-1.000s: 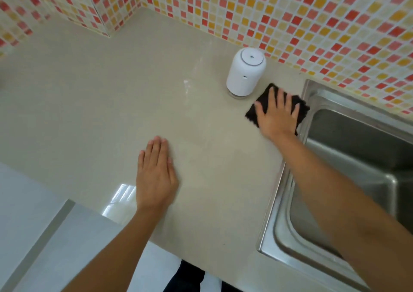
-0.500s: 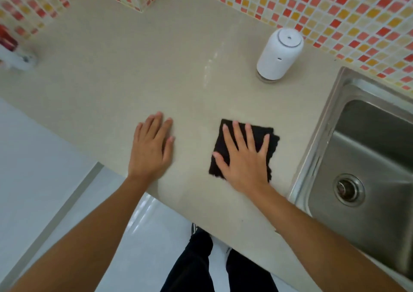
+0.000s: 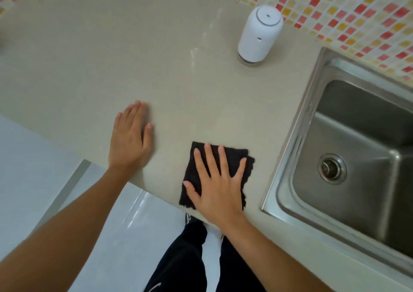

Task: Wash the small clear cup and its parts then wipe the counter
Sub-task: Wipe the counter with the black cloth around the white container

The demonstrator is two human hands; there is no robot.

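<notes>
A black cloth lies flat on the beige counter, close to its front edge and left of the sink. My right hand presses down on the cloth with its fingers spread and covers most of it. My left hand rests flat on the bare counter to the left, palm down and holding nothing. A white cylindrical unit with a clear base stands upright near the tiled wall, well beyond both hands. Faint wet streaks show on the counter beside the unit.
A steel sink with a round drain is set into the counter on the right. A red, orange and yellow mosaic wall runs behind. The counter's front edge passes just below my hands, above the white floor and my dark trouser legs.
My right hand has slid the cloth from beside the white unit toward me, down to the counter's front edge. My left hand has stayed flat on the counter.
</notes>
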